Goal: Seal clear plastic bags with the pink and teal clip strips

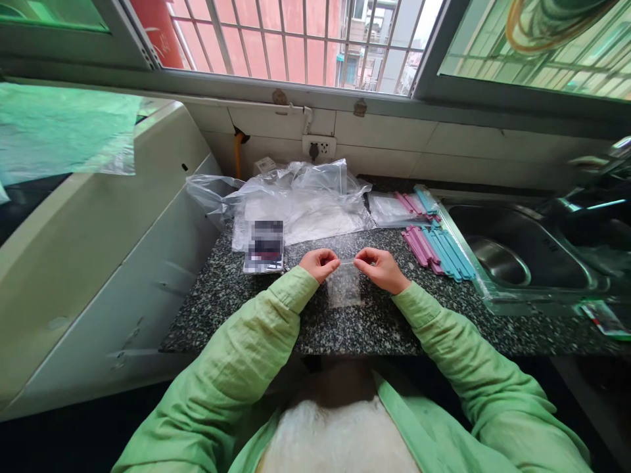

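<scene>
Card [265, 246] on counter: face blurred out, print unreadable. Sink [522, 253]: right part hidden behind dark tap fittings [591, 210], which are cut off by the right edge. Contents of small clear bag [345, 286] pinched by both hands: cannot tell.

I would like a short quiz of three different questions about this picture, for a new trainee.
1. True or false: both hands pinch the top edge of the small clear plastic bag.
2. Which colours are the plastic strips beside the steel sink? A) pink and blue B) red and yellow
3. Fill in: the large crumpled clear plastic sheet lies ___ the speckled dark stone counter.

Key: 1 true; 2 A; 3 on. The left hand and right hand each grip one corner.
</scene>
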Demonstrator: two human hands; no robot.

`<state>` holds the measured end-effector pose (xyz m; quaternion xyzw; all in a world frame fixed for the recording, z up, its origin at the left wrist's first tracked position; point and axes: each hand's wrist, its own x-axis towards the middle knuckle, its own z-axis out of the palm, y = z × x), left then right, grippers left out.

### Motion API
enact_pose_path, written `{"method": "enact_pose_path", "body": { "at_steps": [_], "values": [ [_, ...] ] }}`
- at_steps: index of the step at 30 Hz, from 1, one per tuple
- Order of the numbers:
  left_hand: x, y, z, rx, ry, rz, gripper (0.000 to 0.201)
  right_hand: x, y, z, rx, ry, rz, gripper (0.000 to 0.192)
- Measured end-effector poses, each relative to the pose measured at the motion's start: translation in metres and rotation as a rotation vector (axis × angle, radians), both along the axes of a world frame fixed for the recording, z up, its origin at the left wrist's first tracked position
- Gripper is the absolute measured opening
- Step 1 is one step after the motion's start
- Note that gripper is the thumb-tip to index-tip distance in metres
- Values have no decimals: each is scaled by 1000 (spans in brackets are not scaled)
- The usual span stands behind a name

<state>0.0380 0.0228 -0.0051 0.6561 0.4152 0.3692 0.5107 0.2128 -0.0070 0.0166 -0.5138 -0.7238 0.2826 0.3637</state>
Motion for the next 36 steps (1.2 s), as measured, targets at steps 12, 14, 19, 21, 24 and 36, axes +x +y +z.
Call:
{"method": "enact_pose_path", "body": {
  "at_steps": [12,14,19,21,24,36],
  "values": [
    [2,-4,5,-79,-36,-58,20,-7,-6,2,35,-26,31,15],
    [2,-4,5,-64,-29,-53,19,-7,-6,3,38,-26,33,14],
    [2,-4,4,-26,-24,-47,19,-6,-5,1,38,-10,32,14],
    [2,-4,4,-25,-32,-45,19,-6,-4,1,26,1,26,15],
    [3,-4,5,-28,-42,-38,19,-6,-4,1,10,7,20,15],
    [3,-3,3,-69,-46,-58,24,-9,-5,2,44,-24,41,15]
  ]
}}
